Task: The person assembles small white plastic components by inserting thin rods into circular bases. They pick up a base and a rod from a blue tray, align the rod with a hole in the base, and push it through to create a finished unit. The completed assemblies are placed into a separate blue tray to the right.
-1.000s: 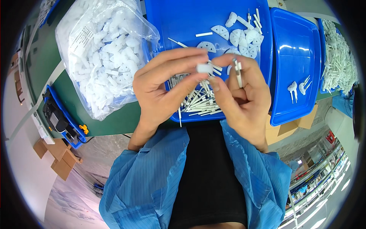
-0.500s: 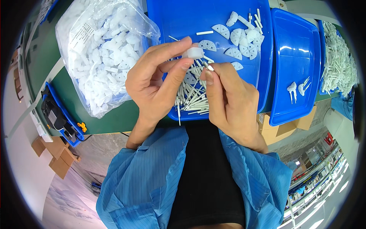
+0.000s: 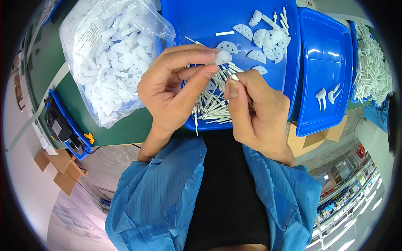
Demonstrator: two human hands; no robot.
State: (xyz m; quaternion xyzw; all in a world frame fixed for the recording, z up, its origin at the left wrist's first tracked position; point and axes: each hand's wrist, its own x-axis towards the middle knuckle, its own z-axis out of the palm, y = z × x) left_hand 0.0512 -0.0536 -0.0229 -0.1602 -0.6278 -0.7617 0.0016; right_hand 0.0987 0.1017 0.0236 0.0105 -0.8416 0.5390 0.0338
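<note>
Between the thumb and forefinger of my left hand [image 3: 178,79] is a white half-round plastic piece [image 3: 223,57], raised over the big blue tray [image 3: 201,16]. My right hand [image 3: 259,108] pinches a thin white rod [image 3: 234,77] close beside that piece; whether the two touch I cannot tell. Beneath both hands lies a heap of white rods [image 3: 213,106], some with metal ends, partly covered by my fingers. Farther back in the same tray are several loose half-round pieces with small holes [image 3: 243,31] and a single rod [image 3: 225,33].
At left, a clear bag [image 3: 113,62] bulges with white plastic pieces. A smaller blue tray [image 3: 320,71] on the right carries two pieces with rods attached [image 3: 321,98]. Beyond it stands a bin of many white rods [image 3: 372,62]. A blue box with black items [image 3: 63,125] sits far left.
The half-round piece has turned in my left fingers and now shows more of its flat face. My right hand has shifted slightly right, with the rod's end pointing differently.
</note>
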